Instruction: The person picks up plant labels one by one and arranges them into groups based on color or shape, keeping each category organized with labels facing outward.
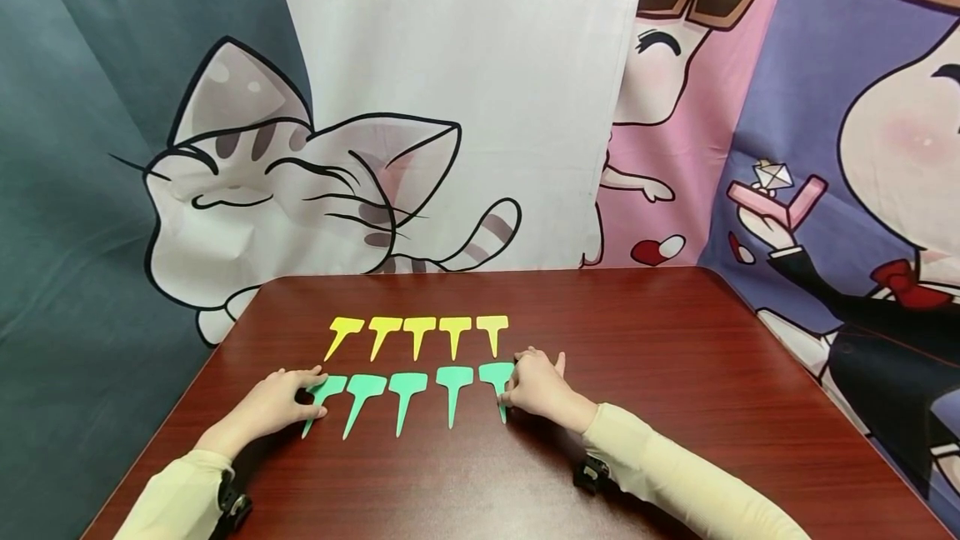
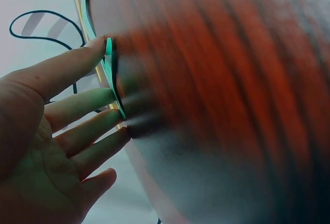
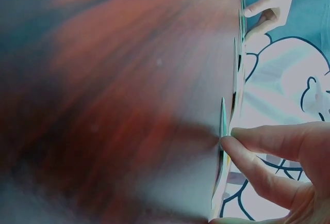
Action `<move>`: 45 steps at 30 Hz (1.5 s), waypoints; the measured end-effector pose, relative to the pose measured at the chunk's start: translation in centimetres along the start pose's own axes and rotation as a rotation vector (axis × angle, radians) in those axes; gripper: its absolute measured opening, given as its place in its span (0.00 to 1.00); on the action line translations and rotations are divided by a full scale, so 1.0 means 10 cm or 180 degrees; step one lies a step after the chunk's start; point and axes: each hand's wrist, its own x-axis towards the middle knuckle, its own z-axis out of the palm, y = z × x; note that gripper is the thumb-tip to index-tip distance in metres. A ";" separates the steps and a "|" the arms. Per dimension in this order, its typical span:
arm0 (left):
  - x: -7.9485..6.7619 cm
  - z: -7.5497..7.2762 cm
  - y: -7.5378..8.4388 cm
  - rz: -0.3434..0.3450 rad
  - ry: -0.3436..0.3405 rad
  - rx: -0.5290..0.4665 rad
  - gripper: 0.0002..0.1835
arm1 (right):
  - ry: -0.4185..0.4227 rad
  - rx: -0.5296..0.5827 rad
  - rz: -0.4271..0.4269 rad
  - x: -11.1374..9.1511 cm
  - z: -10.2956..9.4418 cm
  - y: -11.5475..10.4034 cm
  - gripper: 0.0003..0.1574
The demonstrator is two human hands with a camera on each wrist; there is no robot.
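Several green T-shaped plant labels lie in a row in the head view. At the row's left end, my left hand (image 1: 276,402) touches the outermost green label (image 1: 328,390). In the left wrist view that hand's thumb and fairly straight fingers (image 2: 85,100) reach its edge. My right hand (image 1: 542,386) is at the rightmost green label (image 1: 495,373), covering part of its right side. The right wrist view has two fingertips close together, pinching that label (image 3: 223,115) by its edge. Between the hands lie a second (image 1: 366,387), a middle (image 1: 408,386) and another green label (image 1: 454,377).
Behind the green row, several yellow T-shaped labels (image 1: 418,327) form a second row on the dark red wooden table (image 1: 637,323). A printed cloth (image 1: 480,65) with cartoon figures hangs behind the table's far edge. Black wrist cameras (image 1: 591,473) sit at the light sleeves (image 1: 660,457).
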 end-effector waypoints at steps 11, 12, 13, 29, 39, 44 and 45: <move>0.01 0.02 -0.02 -0.0040 0.0014 -0.0003 0.33 | 0.0138 -0.0017 0.0030 0.03 -0.05 0.05 0.20; 0.00 0.02 -0.01 -0.0034 0.0016 0.0000 0.33 | 0.0162 -0.0011 0.0038 0.02 -0.06 0.06 0.19; 0.00 0.02 -0.01 -0.0034 0.0024 -0.0003 0.33 | 0.0190 0.0011 0.0046 0.02 -0.08 0.08 0.18; -0.03 -0.02 0.03 0.0017 0.0127 -0.0069 0.30 | 0.0449 0.0074 0.0333 -0.01 -0.42 0.58 0.06; -0.01 -0.02 0.02 -0.0019 0.0169 -0.0059 0.26 | 0.0643 0.0035 -0.0128 -0.05 -0.56 1.03 0.04; -0.02 -0.01 0.02 -0.0012 0.0163 -0.0047 0.26 | 0.0733 0.0037 -0.0141 -0.08 -0.61 1.21 0.04; -0.02 -0.02 0.02 -0.0004 0.0192 -0.0030 0.26 | 0.0745 0.0026 -0.0157 -0.08 -0.62 1.24 0.05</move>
